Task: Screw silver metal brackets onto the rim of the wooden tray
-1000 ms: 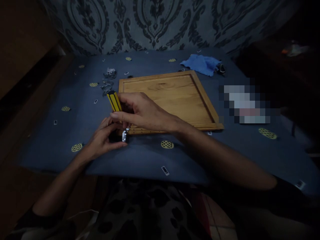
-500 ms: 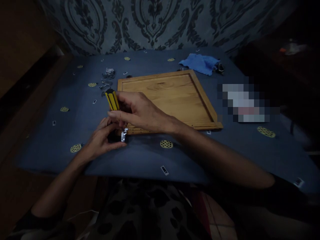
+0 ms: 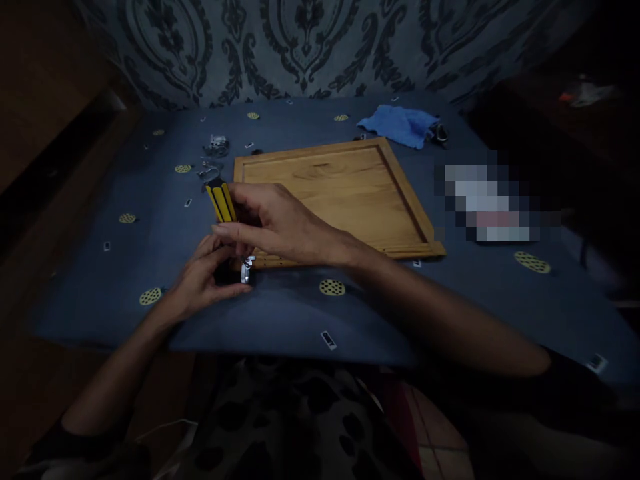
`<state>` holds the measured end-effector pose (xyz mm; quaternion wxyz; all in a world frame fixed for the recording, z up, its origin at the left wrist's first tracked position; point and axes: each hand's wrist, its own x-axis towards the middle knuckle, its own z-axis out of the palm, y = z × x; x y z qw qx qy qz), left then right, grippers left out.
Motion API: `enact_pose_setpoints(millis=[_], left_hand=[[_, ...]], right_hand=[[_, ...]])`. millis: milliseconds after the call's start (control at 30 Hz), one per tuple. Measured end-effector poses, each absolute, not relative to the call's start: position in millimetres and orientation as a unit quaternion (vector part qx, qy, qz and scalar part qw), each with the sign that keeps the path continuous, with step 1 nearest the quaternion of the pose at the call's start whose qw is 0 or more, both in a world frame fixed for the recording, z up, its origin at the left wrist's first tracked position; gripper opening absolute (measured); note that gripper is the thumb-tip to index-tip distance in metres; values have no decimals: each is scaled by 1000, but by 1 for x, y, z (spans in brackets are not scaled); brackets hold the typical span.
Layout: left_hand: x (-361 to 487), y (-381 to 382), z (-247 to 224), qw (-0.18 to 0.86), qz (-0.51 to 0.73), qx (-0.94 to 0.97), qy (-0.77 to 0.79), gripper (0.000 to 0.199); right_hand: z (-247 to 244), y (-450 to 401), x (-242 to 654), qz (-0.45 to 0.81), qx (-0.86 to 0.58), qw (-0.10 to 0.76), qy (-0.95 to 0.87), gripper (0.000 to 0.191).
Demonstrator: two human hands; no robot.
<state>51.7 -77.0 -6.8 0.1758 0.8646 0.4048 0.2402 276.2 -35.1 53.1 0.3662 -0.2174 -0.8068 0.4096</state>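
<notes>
My right hand [image 3: 280,220] is closed around the yellow and black handle of a screwdriver [image 3: 221,201], which stands nearly upright over the near left corner of a wooden cabinet door [image 3: 325,190]. Its shaft and tip are hidden behind my fingers. Just below, a shiny metal hinge [image 3: 245,270] sits at the door's near edge. My left hand [image 3: 200,277] curls around that hinge from the left, thumb on the near side and fingers on the far side. The door lies flat, its recessed panel facing up, with small dark holes along the near edge.
Several small metal parts [image 3: 216,147] lie beyond the door's left corner on the blue patterned cloth [image 3: 280,320]. A blue rag [image 3: 400,125] rests at the back right, with a dark object [image 3: 440,135] beside it. To the right is a blurred-out patch [image 3: 490,207].
The screwdriver handle has tilted slightly to the left with my right hand. My left hand and the hinge have hardly moved, and the door lies as before.
</notes>
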Motion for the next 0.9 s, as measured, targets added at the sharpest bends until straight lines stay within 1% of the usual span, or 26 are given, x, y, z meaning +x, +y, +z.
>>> enact_pose_setpoints(millis=[333, 433, 667, 900], left_hand=[[53, -77, -5, 176, 240, 868, 397, 55], [53, -77, -6, 179, 250, 866, 395, 53], [54, -77, -3, 186, 230, 864, 408, 54], [55, -77, -3, 194, 240, 863, 400, 50]], right_hand=[[58, -38, 279, 377, -234, 363, -820, 24], [57, -38, 279, 378, -236, 362, -819, 24], [56, -39, 280, 382, -224, 362, -820, 23], [59, -36, 280, 386, -222, 380, -811, 20]])
